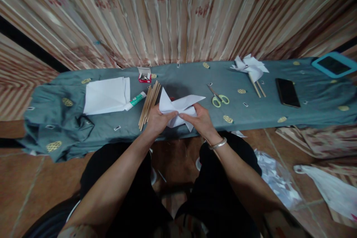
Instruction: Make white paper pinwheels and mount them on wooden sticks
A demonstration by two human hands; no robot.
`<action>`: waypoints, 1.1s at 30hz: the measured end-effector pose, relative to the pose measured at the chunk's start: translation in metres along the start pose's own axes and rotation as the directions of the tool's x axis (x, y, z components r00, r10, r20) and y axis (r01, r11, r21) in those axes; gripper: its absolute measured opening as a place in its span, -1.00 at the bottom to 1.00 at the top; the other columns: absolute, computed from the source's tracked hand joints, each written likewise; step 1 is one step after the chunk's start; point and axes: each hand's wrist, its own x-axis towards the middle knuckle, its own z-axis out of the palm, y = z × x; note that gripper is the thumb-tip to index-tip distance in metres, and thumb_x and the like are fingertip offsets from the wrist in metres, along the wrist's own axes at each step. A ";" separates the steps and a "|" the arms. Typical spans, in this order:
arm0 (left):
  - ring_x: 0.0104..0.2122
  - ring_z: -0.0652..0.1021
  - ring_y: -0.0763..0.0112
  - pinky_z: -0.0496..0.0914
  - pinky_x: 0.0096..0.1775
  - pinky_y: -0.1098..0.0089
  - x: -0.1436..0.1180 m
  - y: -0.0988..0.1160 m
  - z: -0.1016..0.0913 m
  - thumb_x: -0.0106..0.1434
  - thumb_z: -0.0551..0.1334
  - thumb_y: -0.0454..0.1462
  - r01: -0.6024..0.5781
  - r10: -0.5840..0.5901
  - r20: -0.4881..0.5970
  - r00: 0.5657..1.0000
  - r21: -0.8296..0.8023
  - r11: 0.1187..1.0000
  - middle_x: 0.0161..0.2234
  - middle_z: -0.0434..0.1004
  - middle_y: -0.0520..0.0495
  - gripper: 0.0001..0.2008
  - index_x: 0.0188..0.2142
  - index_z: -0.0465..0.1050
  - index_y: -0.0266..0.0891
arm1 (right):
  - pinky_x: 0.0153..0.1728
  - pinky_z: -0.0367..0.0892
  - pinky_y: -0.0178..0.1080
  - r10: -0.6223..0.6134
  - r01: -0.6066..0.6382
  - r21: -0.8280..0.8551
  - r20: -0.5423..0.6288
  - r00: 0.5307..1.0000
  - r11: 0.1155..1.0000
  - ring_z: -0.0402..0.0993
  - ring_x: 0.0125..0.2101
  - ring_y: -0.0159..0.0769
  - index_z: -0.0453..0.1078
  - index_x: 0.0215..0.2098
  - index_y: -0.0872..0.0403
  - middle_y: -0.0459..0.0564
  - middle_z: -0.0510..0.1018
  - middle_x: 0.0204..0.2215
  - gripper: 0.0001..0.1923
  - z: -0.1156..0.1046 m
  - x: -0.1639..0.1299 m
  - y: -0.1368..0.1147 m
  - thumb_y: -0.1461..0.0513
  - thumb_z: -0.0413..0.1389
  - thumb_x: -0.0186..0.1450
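Folded white paper [178, 109] between both hands; left hand [157, 121], right hand [200, 121] grip closed on its centre.

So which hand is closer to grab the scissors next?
Probably the right hand. The scissors lie on the cloth just above and to its right, while the left hand sits on the far side of the folded paper, nearer the wooden sticks.

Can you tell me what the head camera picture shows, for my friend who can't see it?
Two hands, left and right, fold a white paper pinwheel over a grey-clothed table. Wooden sticks, scissors and paper sheets lie around.
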 end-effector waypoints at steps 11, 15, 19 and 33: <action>-0.31 0.64 0.17 0.54 -0.21 0.22 0.000 0.001 0.000 -0.15 0.46 -0.24 0.002 -0.002 -0.010 1.000 -0.007 1.000 -0.29 0.67 -0.13 -0.42 -0.07 0.54 -0.34 | -0.28 0.42 -0.22 0.016 -0.016 0.026 0.000 1.000 1.000 0.52 -0.35 -0.25 0.45 -0.13 0.03 -0.07 0.63 -0.30 -0.55 0.001 0.000 -0.002 0.10 0.36 0.03; -0.30 0.64 0.17 0.54 -0.22 0.23 -0.001 0.003 0.000 -0.15 0.47 -0.22 0.007 -0.007 -0.006 1.000 0.004 1.000 -0.29 0.67 -0.14 -0.39 -0.05 0.53 -0.36 | -0.29 0.42 -0.23 0.009 -0.008 0.009 -0.021 1.000 1.000 0.52 -0.36 -0.25 0.46 -0.15 0.05 -0.07 0.62 -0.32 -0.55 0.001 0.000 -0.004 0.09 0.36 0.03; -0.30 0.63 0.17 0.53 -0.20 0.22 -0.001 0.004 0.000 -0.17 0.47 -0.22 0.018 -0.018 -0.009 1.000 0.000 1.000 -0.30 0.67 -0.12 -0.41 -0.08 0.54 -0.34 | -0.29 0.43 -0.22 0.019 -0.019 0.002 -0.021 1.000 1.000 0.53 -0.35 -0.23 0.46 -0.15 0.05 -0.06 0.63 -0.31 -0.55 0.001 0.000 -0.005 0.09 0.35 0.02; -0.40 0.60 0.26 0.50 -0.29 0.31 -0.005 0.014 0.003 -0.22 0.50 -0.18 0.080 -0.081 -0.002 0.997 -0.045 0.996 -0.37 0.64 -0.07 -0.35 -0.08 0.54 -0.35 | -0.26 0.43 -0.19 0.015 -0.015 0.007 0.001 1.000 1.000 0.53 -0.34 -0.23 0.44 -0.15 0.05 -0.05 0.62 -0.30 -0.55 0.001 -0.001 -0.006 0.08 0.35 0.03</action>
